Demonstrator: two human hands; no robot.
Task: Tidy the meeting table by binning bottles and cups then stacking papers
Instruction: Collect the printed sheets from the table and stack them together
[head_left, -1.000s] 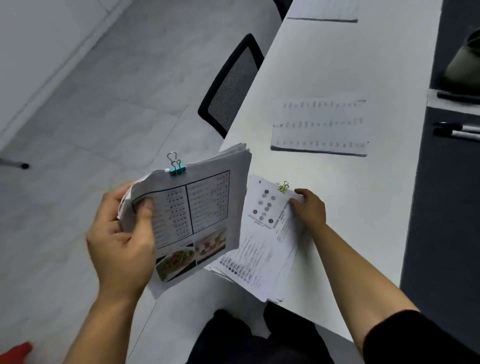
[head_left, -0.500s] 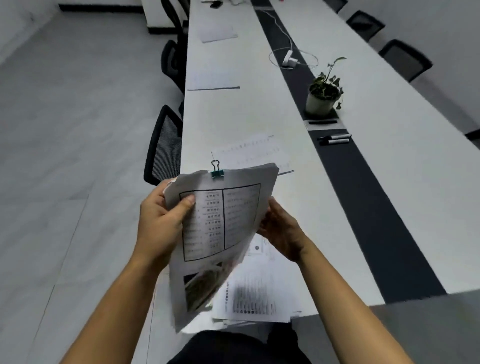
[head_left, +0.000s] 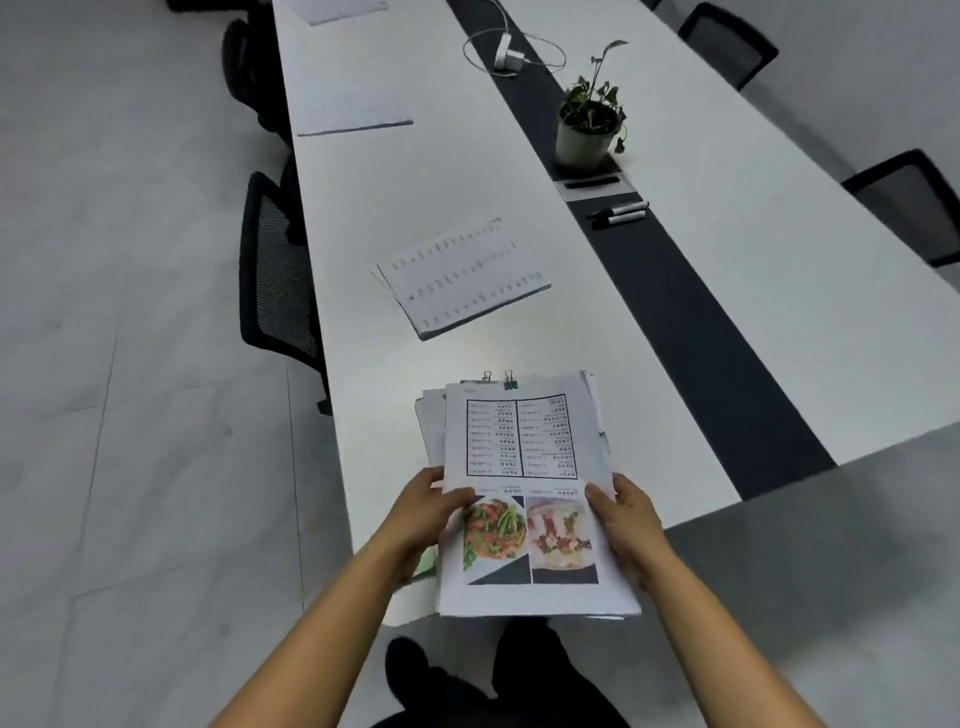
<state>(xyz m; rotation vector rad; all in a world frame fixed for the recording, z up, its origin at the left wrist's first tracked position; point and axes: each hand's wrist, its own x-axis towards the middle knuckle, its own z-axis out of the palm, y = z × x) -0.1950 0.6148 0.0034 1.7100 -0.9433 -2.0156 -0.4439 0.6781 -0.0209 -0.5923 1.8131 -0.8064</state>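
The left hand and the right hand each pinched a side edge of the paper stack, thumbs on the top sheet, so both grips were closed on it. The stack sat at the near end of the tabletop, its far part over the white surface and its near edge hanging past the rim toward the person's legs.

The bundles under the top sheet were fanned out to the left, not squared, and two binder clips stood side by side at the far edge. With so much overhang, loosening either grip could let the lower bundles slide off onto the floor. The raised clips might also keep the pile from lying flat, so it could tilt; whether they were catching each other was hard to tell.

Another paper set lay farther up the tabletop, well apart and uncollected. Reaching for it one-handed would leave the stack poorly supported.
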